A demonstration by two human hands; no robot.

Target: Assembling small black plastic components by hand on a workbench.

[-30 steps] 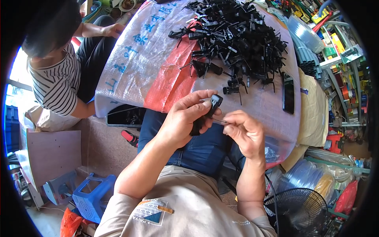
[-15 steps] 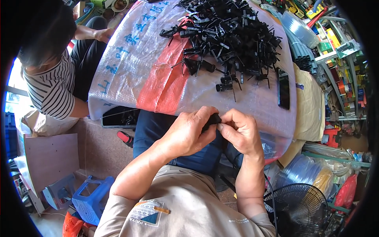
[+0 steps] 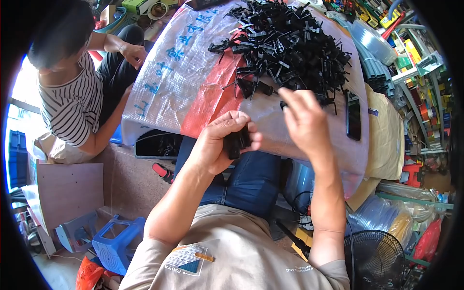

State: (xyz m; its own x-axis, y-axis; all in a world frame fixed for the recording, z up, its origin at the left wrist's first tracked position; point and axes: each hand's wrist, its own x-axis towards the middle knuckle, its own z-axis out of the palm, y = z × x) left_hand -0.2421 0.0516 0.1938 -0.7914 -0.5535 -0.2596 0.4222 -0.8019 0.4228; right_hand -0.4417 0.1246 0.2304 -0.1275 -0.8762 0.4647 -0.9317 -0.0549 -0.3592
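Note:
My left hand (image 3: 223,139) is closed around a small black plastic part (image 3: 235,145), held over my lap at the table's near edge. Its exact shape is partly covered by my fingers. Slightly smeared by motion, my right hand (image 3: 307,123) reaches over the table with fingers stretched out and thumb apart. A loose black piece (image 3: 283,104) shows just at its fingertips, mostly hidden by them. Beyond lies a large heap of black plastic parts (image 3: 290,48) with thin legs or ties sticking out. A black cone-shaped piece (image 3: 246,87) rests at the heap's near side.
A white woven sheet with a red stripe (image 3: 208,104) covers the table. A phone (image 3: 353,116) lies at its right edge. At left sits another person (image 3: 65,101) in a striped shirt. A dark bin (image 3: 157,144), a blue stool (image 3: 116,244) and a black fan (image 3: 377,256) stand around me.
My hands have come apart. The left drew back leftward, keeping the black part, and the right moved forward to the heap's near side. The other person's hand moved into fuller view.

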